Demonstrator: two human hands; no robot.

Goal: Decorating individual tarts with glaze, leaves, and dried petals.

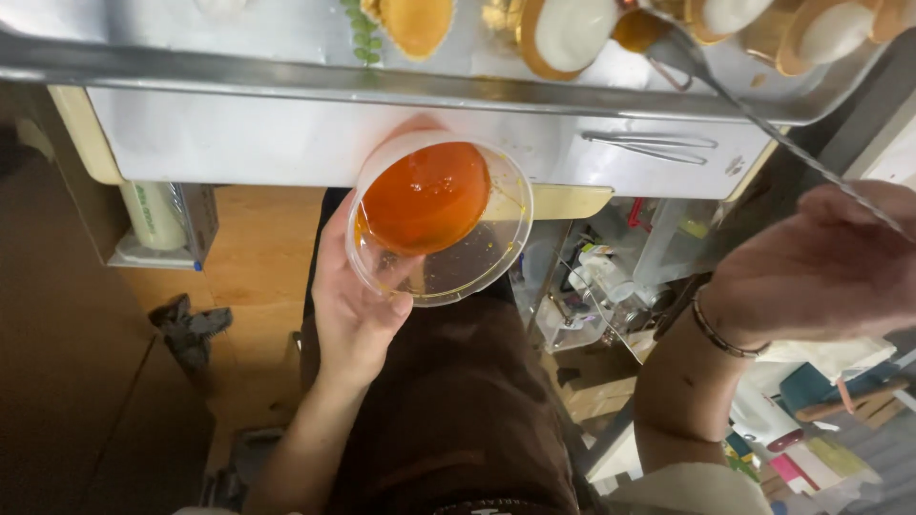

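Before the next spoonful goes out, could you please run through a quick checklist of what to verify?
1. Left hand grips tub: ok.
2. Orange sauce left in tub: ok.
3. Tub tilted, sauce inside rim: ok.
4. Right hand holds spoon: ok.
5. Spoon bowl loaded, over tray: ok.
6. Cup under spoon: cannot tell.

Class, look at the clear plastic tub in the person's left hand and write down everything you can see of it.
The clear plastic tub is round, thin-walled and see-through, with no lid on. It is tilted, so an orange, glossy sauce pools against its upper side, while smears and specks cling to the bared lower wall. The left hand grips it from below, thumb on the near rim. It is held in the air below the edge of the metal tray, touching nothing but the hand.
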